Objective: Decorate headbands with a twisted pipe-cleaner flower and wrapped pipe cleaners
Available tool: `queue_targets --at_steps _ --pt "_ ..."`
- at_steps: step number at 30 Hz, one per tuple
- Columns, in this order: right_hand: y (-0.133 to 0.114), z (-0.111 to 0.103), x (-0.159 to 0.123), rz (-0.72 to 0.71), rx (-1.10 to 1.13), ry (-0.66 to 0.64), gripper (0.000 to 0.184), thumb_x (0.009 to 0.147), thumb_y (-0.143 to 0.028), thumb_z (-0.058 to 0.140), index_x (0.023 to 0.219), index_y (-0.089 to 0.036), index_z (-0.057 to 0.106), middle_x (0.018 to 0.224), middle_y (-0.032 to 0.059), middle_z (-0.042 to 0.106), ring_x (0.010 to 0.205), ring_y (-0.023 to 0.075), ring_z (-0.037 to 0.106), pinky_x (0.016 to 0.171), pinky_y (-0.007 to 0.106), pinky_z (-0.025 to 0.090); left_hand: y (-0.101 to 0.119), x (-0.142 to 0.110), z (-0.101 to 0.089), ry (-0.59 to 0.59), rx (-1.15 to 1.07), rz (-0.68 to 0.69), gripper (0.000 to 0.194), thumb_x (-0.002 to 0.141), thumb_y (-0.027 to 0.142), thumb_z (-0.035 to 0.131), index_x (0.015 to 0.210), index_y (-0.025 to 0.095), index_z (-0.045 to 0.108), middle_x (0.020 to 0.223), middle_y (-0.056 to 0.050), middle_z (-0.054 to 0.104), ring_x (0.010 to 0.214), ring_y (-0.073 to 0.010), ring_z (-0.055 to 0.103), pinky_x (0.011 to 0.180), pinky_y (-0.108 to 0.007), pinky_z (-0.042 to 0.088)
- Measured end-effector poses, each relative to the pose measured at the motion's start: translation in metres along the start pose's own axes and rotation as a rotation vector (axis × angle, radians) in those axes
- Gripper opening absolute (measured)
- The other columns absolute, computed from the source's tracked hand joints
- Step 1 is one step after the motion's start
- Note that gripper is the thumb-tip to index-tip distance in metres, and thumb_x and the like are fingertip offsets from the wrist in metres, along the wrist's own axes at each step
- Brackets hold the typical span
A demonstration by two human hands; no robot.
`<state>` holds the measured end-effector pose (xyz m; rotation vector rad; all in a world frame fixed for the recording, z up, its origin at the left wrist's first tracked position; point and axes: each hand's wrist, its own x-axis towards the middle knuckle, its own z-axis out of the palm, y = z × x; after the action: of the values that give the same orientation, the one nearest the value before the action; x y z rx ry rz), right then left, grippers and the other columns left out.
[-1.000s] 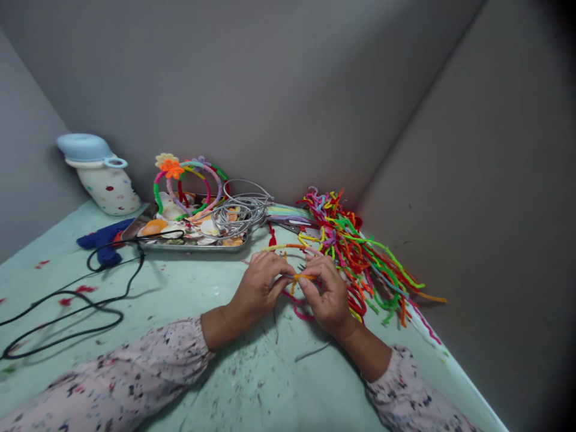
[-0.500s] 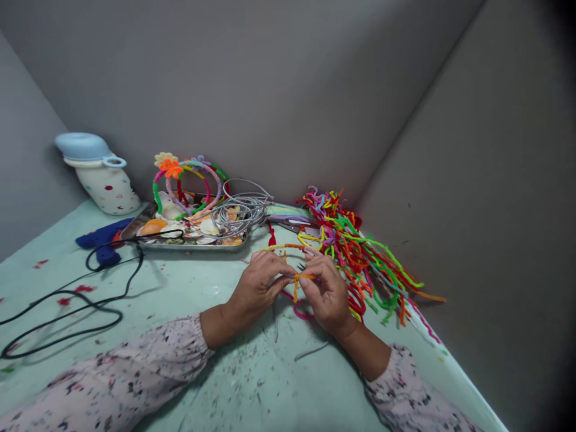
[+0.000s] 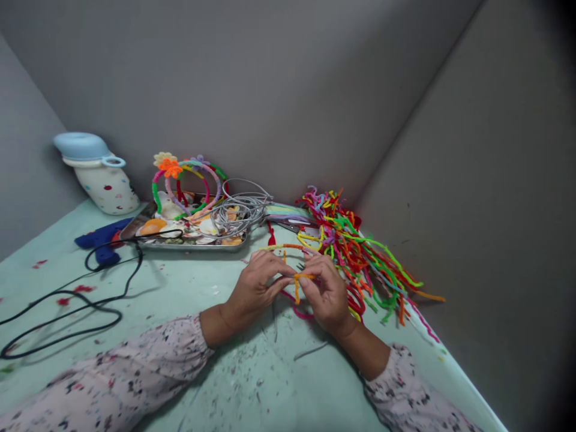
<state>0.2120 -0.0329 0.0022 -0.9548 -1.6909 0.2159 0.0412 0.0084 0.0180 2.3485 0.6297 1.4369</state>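
Observation:
Between my two hands is an orange pipe cleaner [image 3: 297, 292], with a short end hanging down and another part lying across my right fingers. My left hand [image 3: 256, 285] pinches it with thumb and forefinger from the left. From the other side, my right hand [image 3: 327, 294] pinches it too, the fingertips of both hands almost touching. Just behind the fingers curves a hoop [image 3: 293, 246] wrapped in yellow, orange and pink; whether either hand touches it is hidden. Thin dark metal tips [image 3: 301, 266] show between the hands, their tool unclear.
A heap of coloured pipe cleaners [image 3: 355, 246] lies at the right, with scissors [image 3: 290, 226] beside it. Behind stands a metal tray [image 3: 202, 246] holding shells, wrapped hoops [image 3: 155, 192] and coiled wire [image 3: 243, 210]. Leftward are a blue glue gun [image 3: 103, 240], black cord [image 3: 119, 312] and a bottle [image 3: 105, 186].
The hanging end of the orange pipe cleaner has swung slightly to the right. Both hands keep the same pinch in almost the same place.

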Motion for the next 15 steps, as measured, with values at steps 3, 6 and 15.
queue_targets --at_steps 3,6,15 --pt "-0.0001 0.0000 -0.0001 -0.003 -0.001 -0.004 0.008 0.080 -0.015 0.055 0.084 -0.022 0.057 0.083 0.0026 0.052 0.086 0.0190 0.053 0.098 0.051 0.040 -0.0001 -0.0004 0.0003 0.006 -0.003 0.004 0.008 0.082 0.027 0.063 0.084 0.020 0.065 0.075 -0.001 0.065 0.074 -0.0152 0.058 0.075 -0.032 0.042" --pt "-0.0007 0.0001 0.0002 -0.012 -0.003 0.001 0.008 0.081 -0.016 0.055 0.085 -0.023 0.056 0.083 0.0025 0.052 0.085 0.0192 0.053 0.097 0.051 0.041 0.0006 -0.0006 0.0000 -0.009 0.001 -0.015 0.009 0.083 0.028 0.062 0.084 0.020 0.065 0.076 -0.002 0.065 0.075 -0.0157 0.057 0.076 -0.032 0.041" --pt "-0.0013 0.0007 0.0008 -0.014 -0.016 0.004 0.008 0.080 -0.017 0.055 0.086 -0.023 0.056 0.082 0.0026 0.053 0.085 0.0198 0.053 0.094 0.051 0.043 0.0031 -0.0022 -0.0013 -0.058 -0.034 -0.052 0.006 0.085 0.025 0.059 0.085 0.020 0.063 0.078 -0.002 0.065 0.078 -0.0163 0.056 0.078 -0.034 0.039"
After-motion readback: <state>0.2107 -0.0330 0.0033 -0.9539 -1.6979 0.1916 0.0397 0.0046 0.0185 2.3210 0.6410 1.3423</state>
